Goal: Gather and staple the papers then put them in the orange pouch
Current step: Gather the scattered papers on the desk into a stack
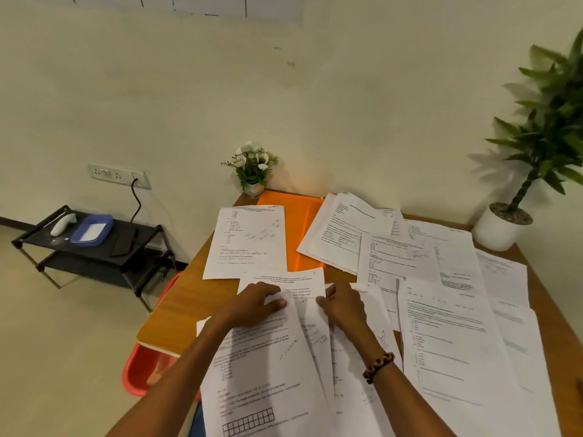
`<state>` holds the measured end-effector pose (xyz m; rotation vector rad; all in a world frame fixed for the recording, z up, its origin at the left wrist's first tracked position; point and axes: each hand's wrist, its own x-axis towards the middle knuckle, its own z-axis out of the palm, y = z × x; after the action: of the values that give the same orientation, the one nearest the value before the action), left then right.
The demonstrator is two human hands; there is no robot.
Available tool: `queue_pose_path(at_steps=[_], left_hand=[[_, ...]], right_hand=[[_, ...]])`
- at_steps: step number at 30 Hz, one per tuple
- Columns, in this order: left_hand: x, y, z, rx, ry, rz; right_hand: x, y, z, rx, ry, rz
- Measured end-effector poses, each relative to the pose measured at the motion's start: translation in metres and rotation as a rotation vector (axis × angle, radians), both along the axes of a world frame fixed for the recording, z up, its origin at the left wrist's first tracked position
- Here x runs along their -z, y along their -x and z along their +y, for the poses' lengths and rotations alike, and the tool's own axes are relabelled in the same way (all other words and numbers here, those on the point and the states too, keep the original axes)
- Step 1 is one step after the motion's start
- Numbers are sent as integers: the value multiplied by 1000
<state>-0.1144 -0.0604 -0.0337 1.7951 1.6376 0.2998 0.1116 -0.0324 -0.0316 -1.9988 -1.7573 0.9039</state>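
Several printed white papers (448, 335) lie scattered over a wooden table (176, 304). The orange pouch (296, 228) lies flat at the table's far side, partly covered by sheets. My left hand (252, 305) pinches the top edge of a sheet (262, 373) that lies near me. My right hand (344, 305), with a beaded bracelet on the wrist, grips the top edge of a neighbouring sheet (356, 367). A further sheet (284, 283) lies just beyond both hands. I see no stapler.
A small pot of white flowers (252, 171) stands at the table's far corner, a large potted plant (517, 190) at the right. A red bin (145, 370) sits below the table's left edge. A black low shelf (94, 247) stands by the wall.
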Motion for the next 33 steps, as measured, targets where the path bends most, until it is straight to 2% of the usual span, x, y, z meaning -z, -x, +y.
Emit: queue_pose_path(at_steps=[13,26,28,31,33], left_hand=[[-16,-13,7,57,-94,-8],[-24,-26,9,48,-130,3],[-23,-28,10,39,-188,14],[-24,-32,12,80,-336,63],[-26,-34,13,117,-342,19]], right_hand=[[3,-14,-2,-70,4,224],[11,-23,-6,-122,91,259],[10,-26,-8,-190,82,228],[2,-27,-16,-412,28,212],[-2,-27,-23,-540,6,213]])
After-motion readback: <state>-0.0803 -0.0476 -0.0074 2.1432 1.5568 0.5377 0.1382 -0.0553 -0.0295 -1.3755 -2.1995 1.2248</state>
